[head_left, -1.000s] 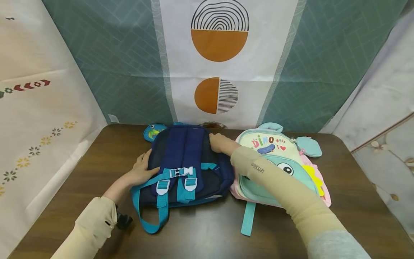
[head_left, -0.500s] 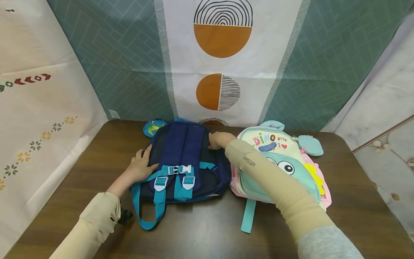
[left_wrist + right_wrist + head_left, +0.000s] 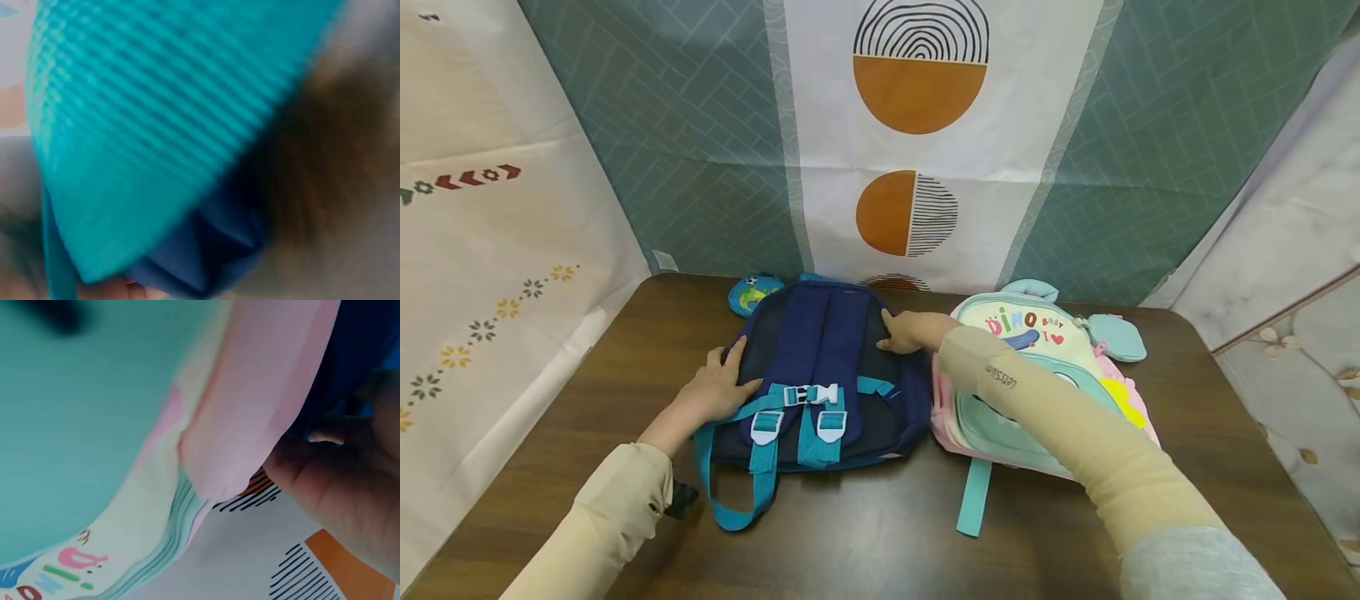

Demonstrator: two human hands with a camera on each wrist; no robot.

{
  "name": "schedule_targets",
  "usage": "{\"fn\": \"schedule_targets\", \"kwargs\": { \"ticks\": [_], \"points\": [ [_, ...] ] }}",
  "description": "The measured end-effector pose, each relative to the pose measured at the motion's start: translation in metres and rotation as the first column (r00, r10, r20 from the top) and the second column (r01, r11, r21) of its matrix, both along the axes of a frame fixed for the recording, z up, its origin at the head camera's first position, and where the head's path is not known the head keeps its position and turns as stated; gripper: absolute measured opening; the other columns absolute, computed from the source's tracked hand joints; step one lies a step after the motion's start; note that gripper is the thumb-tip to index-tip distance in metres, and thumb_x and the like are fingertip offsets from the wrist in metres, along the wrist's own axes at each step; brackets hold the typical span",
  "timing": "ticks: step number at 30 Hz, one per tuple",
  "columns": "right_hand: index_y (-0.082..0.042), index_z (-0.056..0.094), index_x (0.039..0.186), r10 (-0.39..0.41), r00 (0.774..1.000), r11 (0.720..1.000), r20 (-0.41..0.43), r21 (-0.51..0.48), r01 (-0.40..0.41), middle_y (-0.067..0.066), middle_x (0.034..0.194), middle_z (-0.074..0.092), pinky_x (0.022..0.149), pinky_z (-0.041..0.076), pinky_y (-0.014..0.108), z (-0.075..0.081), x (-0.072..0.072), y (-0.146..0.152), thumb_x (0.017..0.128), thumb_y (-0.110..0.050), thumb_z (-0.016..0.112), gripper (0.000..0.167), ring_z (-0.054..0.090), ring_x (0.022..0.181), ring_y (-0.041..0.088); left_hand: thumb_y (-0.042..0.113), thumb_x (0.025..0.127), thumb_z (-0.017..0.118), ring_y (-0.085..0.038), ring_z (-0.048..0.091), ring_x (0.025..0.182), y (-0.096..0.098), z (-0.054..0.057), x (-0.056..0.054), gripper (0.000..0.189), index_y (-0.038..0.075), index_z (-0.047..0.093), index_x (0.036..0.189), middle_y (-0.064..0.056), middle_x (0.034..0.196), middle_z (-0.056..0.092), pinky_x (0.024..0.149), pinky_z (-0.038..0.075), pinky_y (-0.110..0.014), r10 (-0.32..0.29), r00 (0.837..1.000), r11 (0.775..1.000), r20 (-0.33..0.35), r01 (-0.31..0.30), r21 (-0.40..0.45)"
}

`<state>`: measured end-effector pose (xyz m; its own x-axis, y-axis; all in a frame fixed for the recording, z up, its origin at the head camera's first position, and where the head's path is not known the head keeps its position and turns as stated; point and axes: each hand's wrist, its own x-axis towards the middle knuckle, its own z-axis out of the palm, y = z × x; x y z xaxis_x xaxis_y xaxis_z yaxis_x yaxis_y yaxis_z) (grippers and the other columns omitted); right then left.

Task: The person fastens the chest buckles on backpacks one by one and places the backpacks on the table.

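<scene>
In the head view, a navy backpack (image 3: 827,367) lies on the table with its strap side up, teal webbing and a white chest buckle showing. My left hand (image 3: 715,387) rests along its left side, thumb spread over the back panel and fingers at the edge. Across from it, my right hand (image 3: 910,331) grips the backpack's right side; some fingers are hidden. The right wrist view shows that hand (image 3: 337,469) with bent fingers against the navy fabric. A teal strap (image 3: 156,125) fills most of the blurred left wrist view.
A pink and mint dinosaur backpack (image 3: 1022,433) lies right beside the navy one, under my right forearm. A small mint pouch (image 3: 1116,337) hangs off it. At the navy backpack's top left is a small blue pouch (image 3: 754,293). Patterned cloth (image 3: 715,167) hangs behind the wooden table (image 3: 865,542).
The navy backpack has shifted slightly left, its loose teal strap moving along with it. Both hands stay at its sides. The dinosaur backpack stays about where it was.
</scene>
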<state>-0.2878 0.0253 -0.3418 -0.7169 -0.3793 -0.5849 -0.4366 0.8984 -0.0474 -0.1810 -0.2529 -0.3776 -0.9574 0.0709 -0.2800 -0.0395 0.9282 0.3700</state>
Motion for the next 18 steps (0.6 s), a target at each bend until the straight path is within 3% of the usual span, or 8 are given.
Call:
{"fn": "schedule_targets", "kwargs": {
  "ticks": [5, 11, 15, 18],
  "points": [
    [-0.013, -0.002, 0.151, 0.092, 0.993, 0.995, 0.07, -0.054, -0.088, 0.02, 0.151, 0.022, 0.113, 0.018, 0.042, -0.001, 0.005, 0.013, 0.094, -0.055, 0.041, 0.083, 0.022, 0.14, 0.03, 0.029, 0.097, 0.046, -0.063, 0.026, 0.119, -0.004, 0.003, -0.002, 0.074, -0.003, 0.002, 0.147, -0.041, 0.137, 0.007, 0.089, 0.033, -0.069, 0.017, 1.0, 1.0, 0.005, -0.017, 0.009],
    [-0.012, 0.0, 0.151, 0.125, 0.992, 0.989, -0.02, -0.073, -0.126, 0.025, 0.146, 0.03, 0.109, 0.028, 0.042, -0.008, 0.017, 0.018, 0.092, -0.058, 0.041, 0.086, 0.035, 0.133, 0.034, 0.033, 0.097, 0.046, -0.063, 0.027, 0.119, -0.009, 0.002, -0.004, 0.074, -0.002, 0.005, 0.147, -0.041, 0.138, 0.009, 0.09, 0.032, -0.07, 0.017, 0.999, 1.0, -0.044, -0.016, 0.026],
    [-0.013, 0.005, 0.151, 0.127, 0.988, 0.992, -0.086, 0.0, -0.127, 0.024, 0.146, 0.032, 0.106, 0.033, 0.044, -0.01, 0.023, 0.018, 0.091, -0.061, 0.039, 0.084, 0.04, 0.13, 0.035, 0.037, 0.097, 0.045, -0.061, 0.018, 0.126, -0.008, 0.003, -0.002, 0.07, -0.001, 0.014, 0.147, -0.036, 0.145, 0.008, 0.095, 0.021, -0.073, -0.033, 0.989, 0.995, -0.141, 0.046, 0.088],
    [-0.016, 0.018, 0.151, 0.16, 0.975, 0.986, -0.156, 0.066, -0.151, 0.02, 0.146, 0.033, 0.104, 0.036, 0.045, -0.005, 0.026, 0.013, 0.091, -0.06, 0.042, 0.078, 0.041, 0.13, 0.033, 0.039, 0.097, 0.047, -0.055, 0.008, 0.133, -0.003, 0.009, 0.002, 0.064, 0.006, 0.024, 0.147, -0.027, 0.151, 0.005, 0.096, 0.012, -0.074, -0.108, 0.967, 0.974, -0.232, 0.149, 0.168]
  ]
}}
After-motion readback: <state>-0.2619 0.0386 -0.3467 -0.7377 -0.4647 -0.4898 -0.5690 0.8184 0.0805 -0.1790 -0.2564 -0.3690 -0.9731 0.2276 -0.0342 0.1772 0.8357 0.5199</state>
